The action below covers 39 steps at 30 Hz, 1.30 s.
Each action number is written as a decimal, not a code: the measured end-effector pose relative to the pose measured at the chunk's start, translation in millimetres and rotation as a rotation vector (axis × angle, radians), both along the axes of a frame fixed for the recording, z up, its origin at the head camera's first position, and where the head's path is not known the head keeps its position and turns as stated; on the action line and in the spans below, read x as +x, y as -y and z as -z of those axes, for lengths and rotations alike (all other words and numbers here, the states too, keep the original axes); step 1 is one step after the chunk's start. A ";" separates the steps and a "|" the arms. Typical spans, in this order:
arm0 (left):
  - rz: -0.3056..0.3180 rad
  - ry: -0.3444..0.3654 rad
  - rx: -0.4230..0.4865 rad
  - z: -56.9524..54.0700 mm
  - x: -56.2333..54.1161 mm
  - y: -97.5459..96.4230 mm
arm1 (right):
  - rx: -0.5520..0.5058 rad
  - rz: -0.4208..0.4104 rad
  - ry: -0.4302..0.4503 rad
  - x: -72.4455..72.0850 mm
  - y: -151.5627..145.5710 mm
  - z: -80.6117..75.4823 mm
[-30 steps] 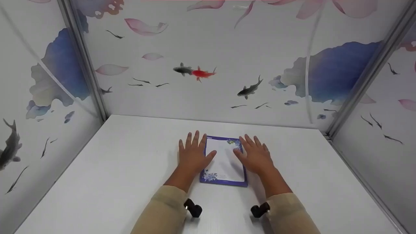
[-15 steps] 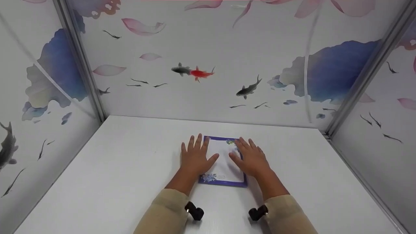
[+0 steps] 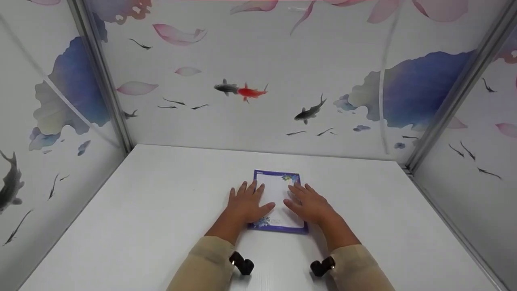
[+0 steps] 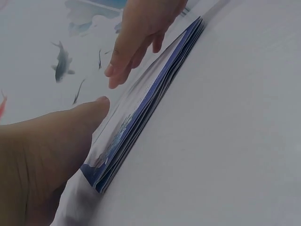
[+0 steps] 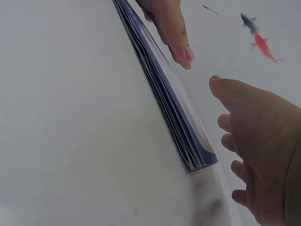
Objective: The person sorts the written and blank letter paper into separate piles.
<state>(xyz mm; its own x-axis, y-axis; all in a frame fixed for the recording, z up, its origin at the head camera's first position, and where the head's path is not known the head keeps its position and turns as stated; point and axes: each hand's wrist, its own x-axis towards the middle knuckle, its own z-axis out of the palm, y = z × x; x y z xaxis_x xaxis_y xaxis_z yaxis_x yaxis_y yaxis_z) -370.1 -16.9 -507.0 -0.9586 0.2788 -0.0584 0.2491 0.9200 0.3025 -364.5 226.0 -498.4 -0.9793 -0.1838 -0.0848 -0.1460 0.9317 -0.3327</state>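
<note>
Blue-violet edging (image 3: 278,230) frames the white face of a paper stack (image 3: 279,193) lying flat on the bench (image 3: 181,194). Blue flowers (image 3: 261,222) fill the stack's near-left corner; a second spray (image 3: 289,178), touched with yellow, marks its far-right one. Thin layers show along its sides. Its small print (image 3: 275,221) is illegible. Over its left and right sides, left hand (image 3: 246,205) and right hand (image 3: 310,203) stay outstretched, gripping nothing; contact is unclear.

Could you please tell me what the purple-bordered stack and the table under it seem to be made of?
Purple-bordered stack: probably printed paper or card, since the wrist views show several thin layers along its edge; gloss is unclear.
Table: smooth and white, perhaps laminate or coated board, from its even surface and faint sheen.
</note>
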 end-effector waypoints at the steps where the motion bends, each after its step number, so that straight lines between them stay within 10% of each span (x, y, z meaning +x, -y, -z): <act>1: 0.003 0.012 0.001 0.7 -0.3 0.3 | 0.004 -0.004 0.010 0.0 -0.2 0.7; 39: 0.133 0.086 0.038 -3.0 -3.5 27.4 | -0.057 -0.001 0.176 3.6 -20.7 2.4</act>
